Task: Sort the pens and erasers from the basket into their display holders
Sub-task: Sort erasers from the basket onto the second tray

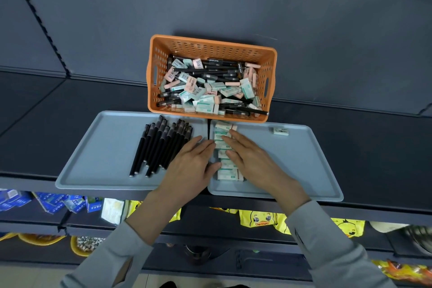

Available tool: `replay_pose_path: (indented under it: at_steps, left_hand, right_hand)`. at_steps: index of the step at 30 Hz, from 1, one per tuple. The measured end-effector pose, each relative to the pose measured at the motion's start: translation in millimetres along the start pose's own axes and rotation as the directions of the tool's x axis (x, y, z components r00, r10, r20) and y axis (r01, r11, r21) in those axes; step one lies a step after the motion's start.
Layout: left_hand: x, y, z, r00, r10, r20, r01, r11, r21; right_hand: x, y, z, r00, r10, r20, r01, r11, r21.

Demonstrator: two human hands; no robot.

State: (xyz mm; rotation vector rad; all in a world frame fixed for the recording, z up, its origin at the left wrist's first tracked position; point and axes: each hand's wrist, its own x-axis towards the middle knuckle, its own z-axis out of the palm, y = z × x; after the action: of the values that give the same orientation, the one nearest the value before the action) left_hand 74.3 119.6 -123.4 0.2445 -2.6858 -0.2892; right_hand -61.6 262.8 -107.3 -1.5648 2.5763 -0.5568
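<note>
A dark grey shop shelf (350,138) carries two pale blue trays side by side. The left hand (189,166) and right hand (252,161) lie flat, fingers extended, gripping nothing, pressing from either side against a row of erasers (225,147) on the right tray (304,170). Black pens (161,145) lie grouped on the left tray (98,154). Behind, an orange basket (210,49) holds mixed pens and erasers; one lone eraser (281,131) sits apart.
</note>
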Motion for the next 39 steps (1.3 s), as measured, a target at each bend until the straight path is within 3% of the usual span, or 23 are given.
replay_pose_path:
  at_steps: [5,11,19,23,26,29,32,36,39]
  left_hand:
    - [1,0,-2,0.999,0.029,-0.027,-0.029,0.999,-0.013]
    - [1,5,-3,0.987,-0.008,0.163,0.004,1.0,0.026]
    - [-1,2,3,0.989,0.025,0.144,-0.028,1.0,0.014]
    - [3,1,-3,0.993,0.008,0.114,-0.002,0.999,-0.051]
    - [21,-11,-17,0.999,0.023,-0.047,-0.026,0.998,-0.065]
    - [51,-28,-37,0.982,-0.051,-0.18,0.039,0.997,-0.069]
    - [85,-46,-52,0.97,-0.167,-0.178,0.165,0.986,-0.025]
    - [120,-54,-58,0.954,-0.284,0.094,0.282,0.959,0.042]
    - [134,-50,-51,0.943,-0.287,0.166,0.276,0.957,0.089]
  right_hand:
    - [-7,6,-7,0.99,0.062,-0.123,-0.056,0.997,0.049]
    - [15,9,-6,0.999,0.05,0.021,-0.05,0.999,0.01]
    - [18,16,-15,0.998,0.026,0.052,-0.028,0.998,0.049]
    - [20,7,-23,0.983,-0.108,-0.151,0.108,0.994,-0.012]
    - [30,-2,-43,0.931,-0.174,-0.321,0.169,0.985,-0.045]
    - [55,-5,-68,0.903,-0.172,-0.394,0.16,0.985,-0.061]
    - [90,1,-86,0.954,-0.098,-0.282,0.063,0.989,-0.13]
    - [125,4,-89,1.0,0.022,-0.006,-0.023,0.962,-0.271]
    - [137,3,-82,1.0,0.02,-0.021,-0.026,0.945,-0.327]
